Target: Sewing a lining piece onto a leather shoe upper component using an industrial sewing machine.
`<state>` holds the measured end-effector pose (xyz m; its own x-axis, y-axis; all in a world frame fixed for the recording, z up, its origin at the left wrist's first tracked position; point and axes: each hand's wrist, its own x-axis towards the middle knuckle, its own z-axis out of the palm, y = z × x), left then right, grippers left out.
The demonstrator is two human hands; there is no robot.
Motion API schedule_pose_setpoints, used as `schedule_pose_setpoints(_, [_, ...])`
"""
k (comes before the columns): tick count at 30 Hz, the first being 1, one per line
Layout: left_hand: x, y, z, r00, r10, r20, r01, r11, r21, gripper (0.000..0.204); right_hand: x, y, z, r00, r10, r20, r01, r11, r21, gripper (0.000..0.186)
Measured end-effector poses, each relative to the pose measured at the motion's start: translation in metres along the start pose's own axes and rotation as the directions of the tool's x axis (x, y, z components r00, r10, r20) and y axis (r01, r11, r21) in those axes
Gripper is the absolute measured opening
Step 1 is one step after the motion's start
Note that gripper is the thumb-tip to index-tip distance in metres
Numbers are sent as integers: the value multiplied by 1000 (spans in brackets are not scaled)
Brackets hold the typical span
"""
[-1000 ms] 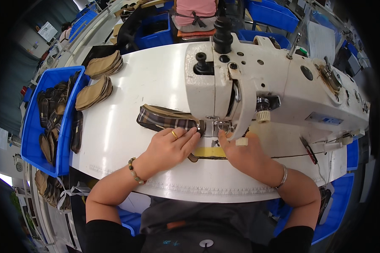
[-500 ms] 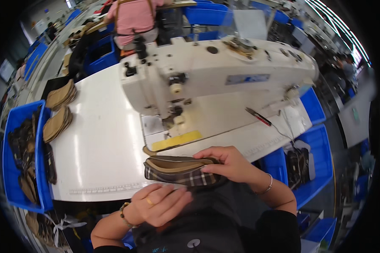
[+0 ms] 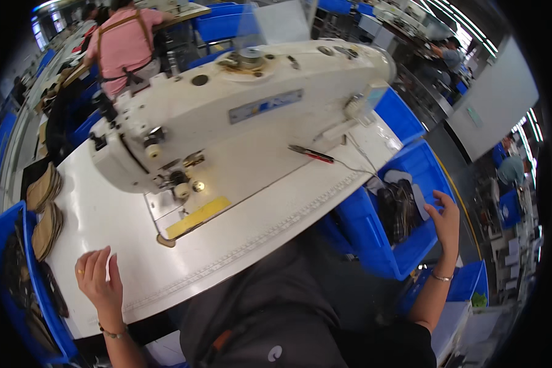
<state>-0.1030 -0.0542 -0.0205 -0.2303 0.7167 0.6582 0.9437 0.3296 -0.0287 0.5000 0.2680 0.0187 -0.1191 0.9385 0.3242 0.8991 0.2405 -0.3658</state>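
Observation:
Over the left part of the white sewing table (image 3: 227, 276), my left hand (image 3: 100, 281) is raised with its fingers apart and holds nothing. It is near two stacks of curved tan pieces (image 3: 45, 187) at the table's left edge. My right hand (image 3: 446, 226) is open at the outer side of the right blue bin (image 3: 402, 265), with thumb and fingers apart. Dark plaid fabric pieces (image 3: 397, 211) lie in that bin beside whitish ones. A white sewing machine (image 3: 190, 116) stands between my hands, farther back.
Red-handled thread snips (image 3: 313, 153) lie on the tabletop, right of the needle area. Another blue bin (image 3: 34, 270) with dark fabric pieces stands at the left. Beyond the machine sits a person in a pink top (image 3: 126, 46). A blue bin (image 3: 475, 279) is at the lower right.
The plaid fabric piece with a tan lining has left my right hand, which has moved right to the bin. My left hand has moved left and opened. The view has swung right.

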Motion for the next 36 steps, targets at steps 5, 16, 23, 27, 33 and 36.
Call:
schedule_pose_setpoints(5, [16,-41,10,969,-237,74,242,968,-69,21,17,-162,83,839,-525,143,469,832,296,20])
schedule_pose_setpoints(16, [28,-187,28,767,-641,14,641,767,-10,19,1,-375,214,-302,-951,-60,825,-293,484,12])
schedule_pose_setpoints(23, [16,-251,47,689,-710,143,689,704,174,14,-11,-381,240,-336,-922,-193,759,-386,524,17])
schedule_pose_setpoints(27, [15,-245,36,602,-776,191,759,630,165,11,-8,-381,239,-339,-902,-268,754,-431,496,21])
schedule_pose_setpoints(33, [43,-80,36,812,-466,351,552,809,-201,9,-11,-381,241,-295,-905,-308,767,-416,488,29])
schedule_pose_setpoints(36, [23,6,39,838,-204,506,424,827,-368,14,-22,-401,225,-266,-913,-311,736,-400,546,35])
